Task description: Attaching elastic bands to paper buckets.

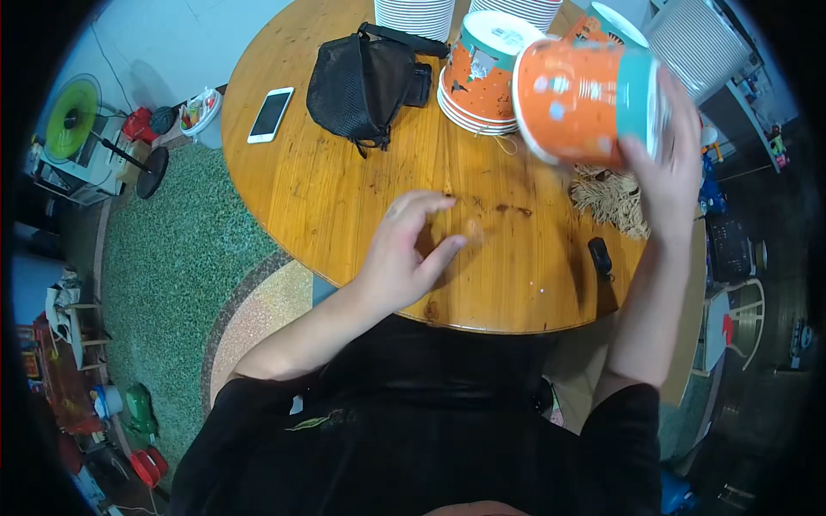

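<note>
My right hand (674, 163) grips an orange and teal paper bucket (572, 101) by its teal end. The bucket is lifted and tilted sideways over the right side of the table, its wide rim facing left. My left hand (404, 245) hovers over the table's near middle, fingers curved and apart, with nothing in it. Beyond it, a stack of similar paper buckets (482, 82) stands upside down, several white rims showing at the bottom. Another such bucket (613, 26) is partly hidden behind the held one.
On the round wooden table (344, 215) lie a white phone (271, 115), a black mesh bag (357, 86), a bundle of tan cords (609, 199) and a small black object (600, 256). White stacks (415, 17) stand at the back. A fan (73, 119) is on the left.
</note>
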`<control>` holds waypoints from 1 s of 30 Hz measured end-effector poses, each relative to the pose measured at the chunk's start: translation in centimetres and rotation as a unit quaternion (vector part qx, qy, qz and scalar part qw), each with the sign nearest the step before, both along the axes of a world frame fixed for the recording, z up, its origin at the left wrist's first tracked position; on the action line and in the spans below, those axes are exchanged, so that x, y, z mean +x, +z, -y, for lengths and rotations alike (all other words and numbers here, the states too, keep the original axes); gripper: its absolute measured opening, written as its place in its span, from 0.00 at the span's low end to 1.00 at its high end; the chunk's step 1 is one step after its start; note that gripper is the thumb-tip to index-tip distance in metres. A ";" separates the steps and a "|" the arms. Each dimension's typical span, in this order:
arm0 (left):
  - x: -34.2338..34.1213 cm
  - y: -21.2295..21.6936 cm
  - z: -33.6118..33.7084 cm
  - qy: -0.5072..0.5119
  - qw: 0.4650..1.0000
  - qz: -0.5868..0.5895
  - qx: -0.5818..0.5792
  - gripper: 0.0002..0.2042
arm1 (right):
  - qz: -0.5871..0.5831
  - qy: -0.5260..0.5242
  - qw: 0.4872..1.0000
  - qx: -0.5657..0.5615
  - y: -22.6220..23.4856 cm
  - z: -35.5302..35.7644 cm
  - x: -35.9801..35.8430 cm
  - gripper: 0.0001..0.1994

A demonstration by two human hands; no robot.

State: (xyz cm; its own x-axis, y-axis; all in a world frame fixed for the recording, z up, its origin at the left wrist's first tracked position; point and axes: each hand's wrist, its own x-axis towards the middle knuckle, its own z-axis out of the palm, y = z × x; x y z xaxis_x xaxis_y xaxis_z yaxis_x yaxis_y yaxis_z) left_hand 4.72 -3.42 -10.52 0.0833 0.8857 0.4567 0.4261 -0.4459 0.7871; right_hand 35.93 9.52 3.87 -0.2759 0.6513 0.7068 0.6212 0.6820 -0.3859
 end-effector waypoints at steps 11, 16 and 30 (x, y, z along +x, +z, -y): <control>-0.3 -1.6 0.2 -0.011 0.992 -0.123 0.010 0.22 | 0.043 0.124 0.971 -0.199 7.9 -13.7 -8.3 0.40; -0.4 -1.5 0.2 -0.014 0.994 -0.113 0.004 0.21 | 0.135 0.110 0.966 -0.193 7.0 -17.7 -10.2 0.37; -0.5 -1.3 0.2 -0.020 0.993 -0.113 -0.022 0.19 | -0.084 -0.033 0.996 0.027 -0.2 -15.5 -8.3 0.38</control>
State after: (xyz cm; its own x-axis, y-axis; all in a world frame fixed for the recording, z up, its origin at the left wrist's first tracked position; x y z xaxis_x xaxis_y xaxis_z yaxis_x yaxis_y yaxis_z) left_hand 4.23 -3.60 -11.81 0.2151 0.8983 0.3830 0.5761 -0.4334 0.6930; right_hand 27.61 25.01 3.69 -0.1082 0.6236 0.7742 0.5948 0.6646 -0.4522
